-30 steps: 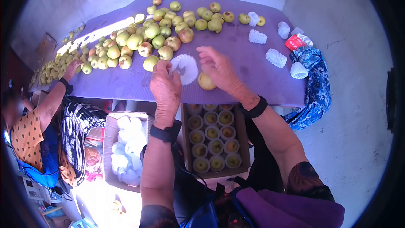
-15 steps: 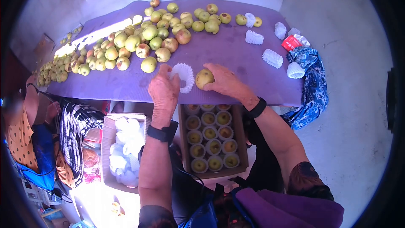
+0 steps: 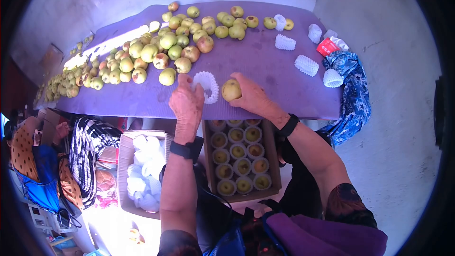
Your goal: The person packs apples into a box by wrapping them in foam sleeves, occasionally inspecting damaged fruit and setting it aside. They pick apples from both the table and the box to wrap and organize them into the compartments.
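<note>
Over the front part of the purple table, my left hand pinches the rim of a white foam fruit net, whose round mouth stands wide. A short gap to the right, my right hand is closed around a yellow-green apple from its right side. The apple and the net are apart. Below the table edge, a cardboard box holds rows of apples, each in its own white foam net. To its left, another carton is filled with loose white foam nets.
A large heap of apples spreads over the table's left and back. Several foam nets lie at right, near a red packet and blue patterned cloth. Another person sits at far left.
The view has shifted slightly. My right hand with the apple has barely moved, and my left hand still pinches the net's rim. The other person at far left has changed posture.
</note>
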Demonstrator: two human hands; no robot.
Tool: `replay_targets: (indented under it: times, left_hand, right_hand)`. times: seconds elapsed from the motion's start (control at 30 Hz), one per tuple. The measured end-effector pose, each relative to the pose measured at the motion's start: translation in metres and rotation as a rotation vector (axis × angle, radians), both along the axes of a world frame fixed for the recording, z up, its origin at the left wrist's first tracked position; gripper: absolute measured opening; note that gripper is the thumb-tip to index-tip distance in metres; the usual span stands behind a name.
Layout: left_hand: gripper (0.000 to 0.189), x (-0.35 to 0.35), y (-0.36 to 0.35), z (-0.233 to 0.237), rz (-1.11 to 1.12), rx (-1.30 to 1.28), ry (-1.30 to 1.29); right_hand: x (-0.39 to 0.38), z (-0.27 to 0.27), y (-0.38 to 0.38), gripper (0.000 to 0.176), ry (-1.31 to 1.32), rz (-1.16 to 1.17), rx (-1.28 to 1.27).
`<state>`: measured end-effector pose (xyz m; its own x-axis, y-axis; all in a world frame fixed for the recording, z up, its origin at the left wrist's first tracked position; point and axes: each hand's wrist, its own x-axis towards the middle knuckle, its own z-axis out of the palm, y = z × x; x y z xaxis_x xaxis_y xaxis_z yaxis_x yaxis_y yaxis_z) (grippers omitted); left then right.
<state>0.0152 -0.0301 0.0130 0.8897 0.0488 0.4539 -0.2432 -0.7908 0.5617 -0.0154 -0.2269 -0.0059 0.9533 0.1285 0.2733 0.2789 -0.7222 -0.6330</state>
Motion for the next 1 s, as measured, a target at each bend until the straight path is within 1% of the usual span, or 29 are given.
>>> replay_targets:
  times: [0.03, 0.07, 0.17, 0.23, 0.27, 0.33, 0.37, 0.43, 0.47, 0.53, 0.67, 0.73, 0.87, 0.93, 0.97, 1.0]
  left_hand:
    - [0.024, 0.0, -0.001, -0.002, 0.007, 0.038, 0.035]
    - [0.024, 0.0, -0.001, -0.004, 0.015, 0.075, 0.07]
    - [0.024, 0.003, -0.001, -0.012, -0.018, 0.104, 0.043]
    - [0.024, 0.003, -0.002, -0.012, -0.019, 0.094, 0.034]
    - [0.024, 0.003, -0.002, -0.012, -0.018, 0.08, 0.027]
    - [0.023, 0.001, -0.005, -0.01, -0.018, 0.068, 0.029]
    - [0.023, 0.001, -0.007, -0.009, -0.018, 0.059, 0.034]
    - [0.022, 0.001, -0.01, -0.01, -0.022, 0.061, 0.019]
    - [0.022, 0.001, -0.012, -0.011, -0.026, 0.063, 0.006]
    - [0.022, 0.001, -0.015, -0.012, -0.037, 0.056, 0.001]
    - [0.022, 0.001, -0.018, -0.013, -0.059, 0.041, -0.008]
    - [0.022, 0.0, -0.021, -0.013, -0.066, 0.047, -0.003]
    - [0.024, -0.001, -0.026, -0.014, -0.085, 0.067, 0.006]
    - [0.024, -0.002, -0.028, -0.013, -0.078, 0.059, 0.008]
    - [0.025, -0.002, -0.029, -0.012, -0.069, 0.048, 0.009]
    - [0.025, -0.002, -0.03, -0.012, -0.07, 0.05, 0.01]
  right_hand:
    - [0.0, 0.002, -0.001, 0.065, 0.039, -0.034, 0.07]
    - [0.0, 0.004, -0.002, 0.065, 0.042, -0.033, 0.072]
    - [-0.001, 0.016, -0.011, 0.069, 0.094, -0.068, 0.088]
    - [0.0, 0.024, -0.017, 0.069, 0.084, -0.064, 0.222]
    - [0.004, 0.024, -0.021, 0.069, 0.083, -0.065, 0.221]
    - [0.014, 0.022, -0.028, 0.058, 0.22, 0.103, 0.757]
    - [0.015, 0.024, -0.029, 0.058, 0.218, 0.102, 0.756]
    - [0.015, 0.029, -0.029, 0.049, 0.405, 0.283, 1.204]
    - [0.014, 0.03, -0.028, 0.049, 0.404, 0.281, 1.206]
    - [0.01, 0.031, -0.024, 0.046, 0.453, 0.361, 1.357]
    - [0.01, 0.031, -0.023, 0.046, 0.442, 0.423, 1.267]
    - [0.006, 0.036, -0.019, 0.045, 0.4, 0.393, 1.175]
    - [-0.006, 0.053, -0.001, 0.043, 0.38, 0.354, 1.149]
    - [-0.009, 0.052, 0.007, 0.044, 0.142, 0.337, 0.937]
    - [-0.009, 0.051, 0.008, 0.044, 0.142, 0.335, 0.94]
    - [-0.009, 0.05, 0.008, 0.046, 0.137, 0.323, 0.874]
